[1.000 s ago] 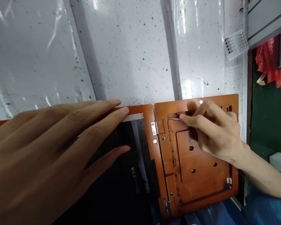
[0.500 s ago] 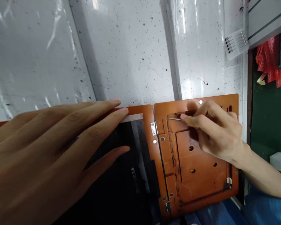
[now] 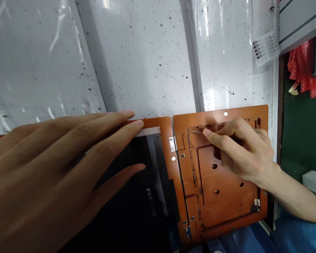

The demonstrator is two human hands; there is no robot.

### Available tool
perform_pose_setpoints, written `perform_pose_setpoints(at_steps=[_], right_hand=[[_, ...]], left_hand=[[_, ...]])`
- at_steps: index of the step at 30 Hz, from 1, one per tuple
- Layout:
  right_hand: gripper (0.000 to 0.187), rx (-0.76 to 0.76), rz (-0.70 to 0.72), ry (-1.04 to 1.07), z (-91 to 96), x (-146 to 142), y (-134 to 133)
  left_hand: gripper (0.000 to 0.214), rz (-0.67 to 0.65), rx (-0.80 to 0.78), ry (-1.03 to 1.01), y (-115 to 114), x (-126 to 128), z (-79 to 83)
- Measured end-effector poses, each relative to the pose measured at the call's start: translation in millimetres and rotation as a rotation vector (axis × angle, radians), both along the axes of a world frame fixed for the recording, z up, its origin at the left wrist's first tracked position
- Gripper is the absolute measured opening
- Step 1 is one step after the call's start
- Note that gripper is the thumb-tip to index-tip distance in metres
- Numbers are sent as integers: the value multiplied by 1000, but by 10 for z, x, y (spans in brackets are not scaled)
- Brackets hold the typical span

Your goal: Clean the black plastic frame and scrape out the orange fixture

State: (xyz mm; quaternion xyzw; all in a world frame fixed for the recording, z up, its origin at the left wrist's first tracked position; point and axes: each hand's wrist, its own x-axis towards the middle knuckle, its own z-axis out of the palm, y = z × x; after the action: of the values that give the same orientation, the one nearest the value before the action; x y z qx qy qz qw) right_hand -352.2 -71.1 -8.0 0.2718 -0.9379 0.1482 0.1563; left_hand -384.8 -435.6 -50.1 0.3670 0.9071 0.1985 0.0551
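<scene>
My left hand [image 3: 68, 158], large and close to the camera, is open with its fingers stretched out over an orange frame [image 3: 166, 154]. A strip of pale tape [image 3: 151, 131] and a dark panel [image 3: 137, 211] show beside and below its fingertips. On the right, my right hand [image 3: 243, 151] pinches a thin pointed metal tool [image 3: 196, 132]; most of the tool is hidden by the fingers. Its tip reaches the upper left corner of the recess in an orange hinged plate [image 3: 226, 207]. A silver hinge [image 3: 172, 144] joins frame and plate. Dark residue lines the recess groove.
Behind lies a white plastic-covered surface [image 3: 147, 63] with dark specks and raised ridges. A clear case of small needle-like tips [image 3: 265, 48] sits at upper right. Red bubble wrap [image 3: 302, 66] lies on a green surface [image 3: 300, 130] farther right.
My right hand has shifted slightly down and right, and less of the metal tool stands out clearly. My left hand is nearly unchanged.
</scene>
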Motion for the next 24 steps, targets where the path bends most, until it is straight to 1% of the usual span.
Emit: perform_pose_setpoints(at_steps=[3, 6, 9, 12, 14, 15, 16, 18, 21, 24], right_hand=[[13, 12, 3, 4, 11, 3, -17], [13, 10, 6, -11, 9, -1, -10], [13, -13, 23, -46, 4, -16, 7], [10, -24, 25, -61, 2, -31, 12], [10, -15, 12, -54, 0, -33, 6], [9, -10, 5, -47, -1, -32, 2], [9, -4, -2, -40, -3, -29, -3], [9, 8, -9, -31, -2, -18, -12], [9, 20, -13, -14, 13, 0, -22], [10, 37, -6, 4, 35, 5, -30]], left_hand=[[71, 4, 9, 7, -19, -1, 58], [73, 8, 16, 11, 14, -26, 179], [74, 39, -7, -7, 141, -71, 369], [70, 127, -83, -96, 309, -108, 569], [68, 172, -113, -151, 389, -115, 654], [68, 183, -119, -172, 409, -113, 671], [69, 182, -117, -178, 413, -108, 669], [71, 151, -91, -138, 374, -90, 607], [79, 60, -19, -21, 213, -51, 415], [77, 20, 6, 27, 14, -6, 232]])
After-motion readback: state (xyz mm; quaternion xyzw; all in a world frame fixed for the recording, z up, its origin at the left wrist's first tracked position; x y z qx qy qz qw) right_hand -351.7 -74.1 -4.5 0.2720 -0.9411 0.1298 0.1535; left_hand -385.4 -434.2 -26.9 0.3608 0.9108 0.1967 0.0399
